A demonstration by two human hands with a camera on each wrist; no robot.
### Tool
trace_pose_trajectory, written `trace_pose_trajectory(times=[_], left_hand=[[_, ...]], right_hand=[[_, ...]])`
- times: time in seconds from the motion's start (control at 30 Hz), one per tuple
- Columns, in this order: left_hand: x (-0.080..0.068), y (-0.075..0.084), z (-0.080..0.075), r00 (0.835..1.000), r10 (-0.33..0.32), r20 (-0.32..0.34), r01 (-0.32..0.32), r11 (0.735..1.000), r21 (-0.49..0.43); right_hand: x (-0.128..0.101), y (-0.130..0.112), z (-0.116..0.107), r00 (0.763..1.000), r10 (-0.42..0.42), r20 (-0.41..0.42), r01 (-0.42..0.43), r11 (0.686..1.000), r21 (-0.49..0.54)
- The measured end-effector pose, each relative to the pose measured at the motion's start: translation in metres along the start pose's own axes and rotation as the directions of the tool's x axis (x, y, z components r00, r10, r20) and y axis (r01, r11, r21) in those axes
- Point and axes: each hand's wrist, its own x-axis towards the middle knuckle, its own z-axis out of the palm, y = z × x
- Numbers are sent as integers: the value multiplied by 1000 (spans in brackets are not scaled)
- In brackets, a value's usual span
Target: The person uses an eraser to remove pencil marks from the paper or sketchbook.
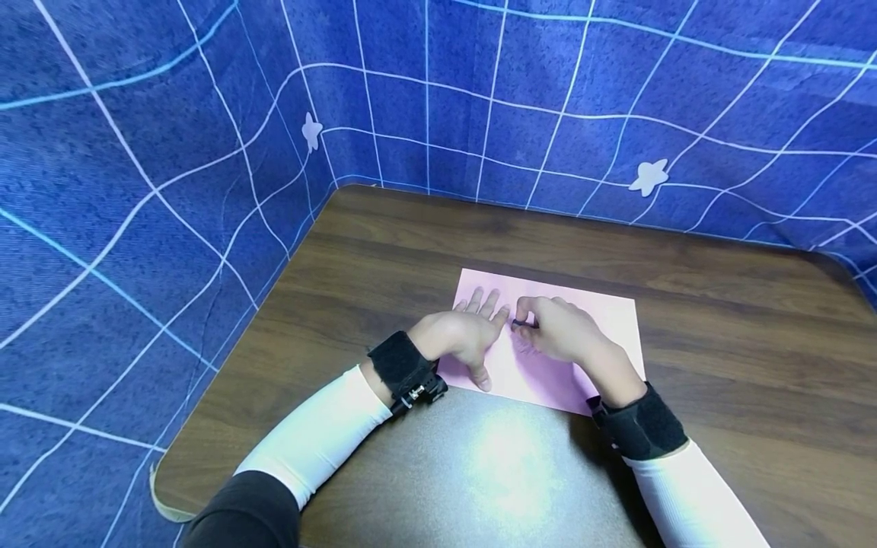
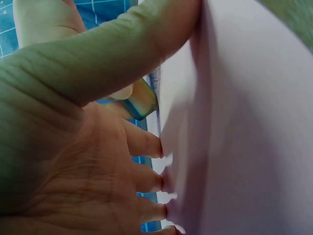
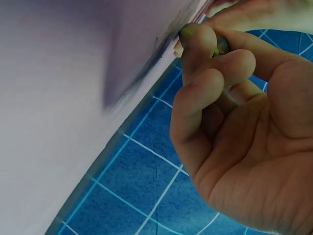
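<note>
A pink sheet of paper (image 1: 610,312) lies on the wooden table. My left hand (image 1: 473,331) rests on its left part, fingers spread and thumb toward the near edge. Over the middle of the sheet, my right hand (image 1: 562,327) pinches a small dark block (image 1: 518,323) between thumb and fingers. The left wrist view shows this block (image 2: 143,100) as yellowish with blue-green edges, somewhat like an eraser, touching or almost touching the paper. A dark smudge (image 3: 144,81) on the paper shows in the right wrist view beside the block. The fingers cover part of the block.
The brown table top (image 1: 384,236) surrounds the paper and has rounded corners. A bright glare (image 1: 514,457) falls on it near the front. Blue cloth (image 1: 452,91) with white lines and star shapes hangs behind and to the left.
</note>
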Motion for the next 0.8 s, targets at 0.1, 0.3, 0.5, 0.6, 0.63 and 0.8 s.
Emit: trace_pose_trajectory(times=[0.1,0.3,0.5,0.6,0.63,0.8], left_hand=[[0,0,0,1000,-2,2,2,1000,0],[1,1,0,1000,-6,1,6,1000,-1],[0,0,1,1000,-5,-4,5,1000,-23],[0,0,1,1000,-3,-6,3,999,-36],[0,0,1,1000,-2,-7,2,999,-36],[1,1,0,1000,-10,2,10,1000,-18]], right_hand=[[-1,0,-2,1000,-15,21,15,1000,4],[-4,2,-6,993,-87,80,87,996,11],[-5,9,-9,963,-173,205,134,972,191],[-6,10,-9,942,-192,274,110,951,288],[-6,11,-9,938,-192,289,100,948,303],[-5,11,-8,929,-184,321,75,944,322]])
